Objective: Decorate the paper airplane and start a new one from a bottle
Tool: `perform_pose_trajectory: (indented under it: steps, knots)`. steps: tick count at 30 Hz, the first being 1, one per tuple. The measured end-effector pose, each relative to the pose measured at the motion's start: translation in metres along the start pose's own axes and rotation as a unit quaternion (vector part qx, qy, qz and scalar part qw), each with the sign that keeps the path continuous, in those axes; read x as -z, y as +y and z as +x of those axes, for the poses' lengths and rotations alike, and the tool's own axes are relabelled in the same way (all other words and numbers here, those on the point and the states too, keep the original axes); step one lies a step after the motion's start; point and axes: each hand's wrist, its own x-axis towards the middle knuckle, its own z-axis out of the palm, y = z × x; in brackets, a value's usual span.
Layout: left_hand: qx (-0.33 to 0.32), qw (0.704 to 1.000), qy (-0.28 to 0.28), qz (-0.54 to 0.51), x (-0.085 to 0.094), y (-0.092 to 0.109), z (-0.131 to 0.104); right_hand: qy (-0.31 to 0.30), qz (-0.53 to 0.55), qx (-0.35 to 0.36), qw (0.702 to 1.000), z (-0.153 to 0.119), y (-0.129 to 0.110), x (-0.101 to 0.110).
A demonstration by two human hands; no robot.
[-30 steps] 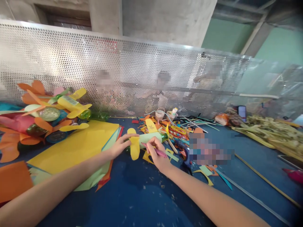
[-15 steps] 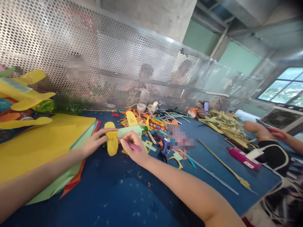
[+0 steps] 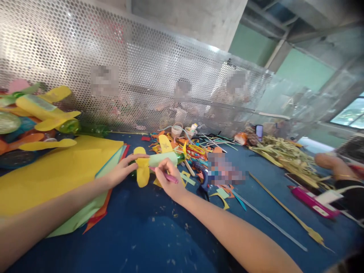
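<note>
A toy plane made from a green plastic bottle [image 3: 181, 157] lies in front of me, with a pale green wrap [image 3: 163, 158] and yellow wing and tail pieces [image 3: 143, 175]. One upper yellow piece [image 3: 165, 144] bears a star. My left hand [image 3: 127, 167] grips the plane's left end, its fingers on the yellow tail piece. Pinched in my right hand [image 3: 170, 180] is a pink marker [image 3: 171, 178], whose tip end meets the plane near the edge of the pale green wrap. My fingers partly hide the contact point.
Coloured sheets [image 3: 65, 170] are stacked at left, below more bottle planes [image 3: 48, 108]. Scraps [image 3: 196, 149], a glue gun [image 3: 203, 180] and a glue stick [image 3: 270, 220] lie right of the plane. Farther right are dried husks [image 3: 284, 155], a pink power strip [image 3: 314, 204] and another person's arm [image 3: 332, 165].
My view has turned slightly left, so everything sits farther right in the picture. Both hands keep their holds on the plane and the marker, with little visible movement against the plane.
</note>
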Motion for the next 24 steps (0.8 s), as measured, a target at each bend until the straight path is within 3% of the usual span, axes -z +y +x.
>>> perform_pose_trajectory:
  steps: [4, 12, 24]
  knots:
    - [-0.021, 1.0, -0.013, -0.001, 0.0, 0.0025, -0.0015, 0.018, 0.021, -0.018, 0.999, -0.0001, -0.0036, 0.0004]
    - [-0.024, 1.0, -0.003, 0.018, 0.0002, 0.0085, -0.0034, -0.024, 0.042, -0.041, 0.998, 0.0001, 0.0007, -0.0014]
    - [-0.005, 0.999, -0.006, 0.043, 0.0006, 0.0071, -0.0032, -0.034, -0.007, -0.045, 0.998, 0.0022, 0.0048, -0.0028]
